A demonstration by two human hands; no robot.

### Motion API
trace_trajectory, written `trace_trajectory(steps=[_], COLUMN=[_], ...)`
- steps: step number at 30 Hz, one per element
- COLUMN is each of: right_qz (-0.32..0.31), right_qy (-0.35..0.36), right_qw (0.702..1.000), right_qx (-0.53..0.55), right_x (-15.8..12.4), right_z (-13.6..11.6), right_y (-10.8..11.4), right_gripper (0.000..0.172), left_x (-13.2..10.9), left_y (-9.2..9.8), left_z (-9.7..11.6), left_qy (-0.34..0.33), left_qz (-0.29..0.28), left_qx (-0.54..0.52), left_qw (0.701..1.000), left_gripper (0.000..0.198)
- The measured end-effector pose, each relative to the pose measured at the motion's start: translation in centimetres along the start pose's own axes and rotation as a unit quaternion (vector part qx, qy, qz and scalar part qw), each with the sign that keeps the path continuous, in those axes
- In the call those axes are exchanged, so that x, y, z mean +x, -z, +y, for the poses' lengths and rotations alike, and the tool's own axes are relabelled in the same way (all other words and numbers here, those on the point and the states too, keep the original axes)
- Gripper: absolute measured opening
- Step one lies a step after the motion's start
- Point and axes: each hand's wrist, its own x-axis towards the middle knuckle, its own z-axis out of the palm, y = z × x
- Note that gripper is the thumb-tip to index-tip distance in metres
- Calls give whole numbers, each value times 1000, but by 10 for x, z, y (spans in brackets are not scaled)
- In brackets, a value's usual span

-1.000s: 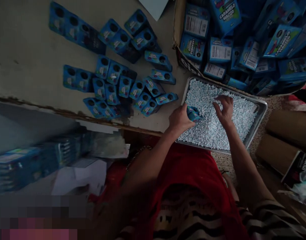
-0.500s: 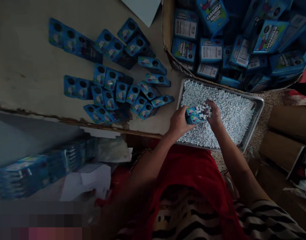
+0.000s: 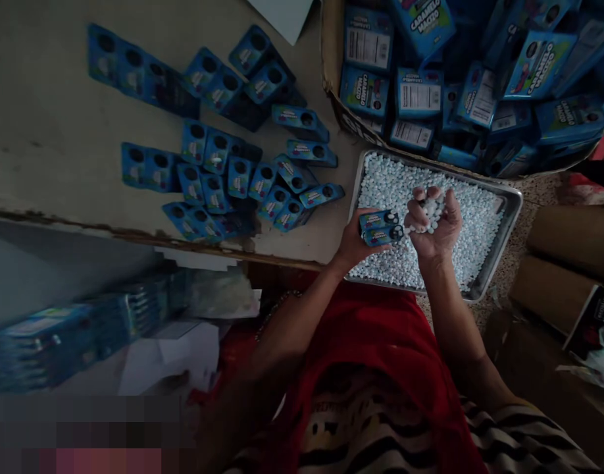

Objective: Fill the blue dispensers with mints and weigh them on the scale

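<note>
Two small blue candy boxes [image 3: 378,228] lie side by side in my left hand [image 3: 354,240], which is closed around them above the left part of the tray. White candies show at the holes in their right ends. Just right of the boxes, my right hand [image 3: 434,230] is turned palm up, with fingers curled around a heap of small white candies [image 3: 432,214]. Beneath both hands, a metal tray [image 3: 504,243] holds a thick layer of loose white and pale blue candies [image 3: 395,178].
Several blue boxes with round holes [image 3: 216,194] stand on the worn table [image 3: 45,131] at left. Behind the tray, a cardboard carton [image 3: 331,99] is full of larger blue Caramelo Macizo boxes [image 3: 420,92]. Wrapped blue packs [image 3: 50,342] sit low at left; brown cartons [image 3: 553,289] stand at right.
My right hand has drawn back rightward from the box openings and turned palm up with candies in it. My left hand has shifted slightly left with the two boxes.
</note>
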Motion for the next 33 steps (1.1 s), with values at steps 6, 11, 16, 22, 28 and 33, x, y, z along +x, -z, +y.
trace_trajectory(steps=[6,11,16,22,28,33], right_qz=[6,-2,10,66,43,-8], right_qy=[21,88,132,135,158,195], right_qw=[1000,982,946,932,940,932], right_qx=[-21,-168,-296,-329,-298,-305], right_x=[4,0,1,-3,-16,-26], right_z=[-6,3,15,33,32,27], right_y=[-1,-6,-1,8,2,4], right_gripper=[40,50,56,64,57,47], left_x=[8,11,12,14,16,20], left_y=[-6,-14,-8,0,-4,-9], left_z=[-8,-3,13,26,21,18], left_qy=[-35,-31,2,10,27,15], left_qz=[-64,-50,-50,7,-13,-26], left_qx=[-51,-29,39,203,162,161], left_qw=[996,998,998,979,986,986], left_gripper=[85,84,76,69,73,69])
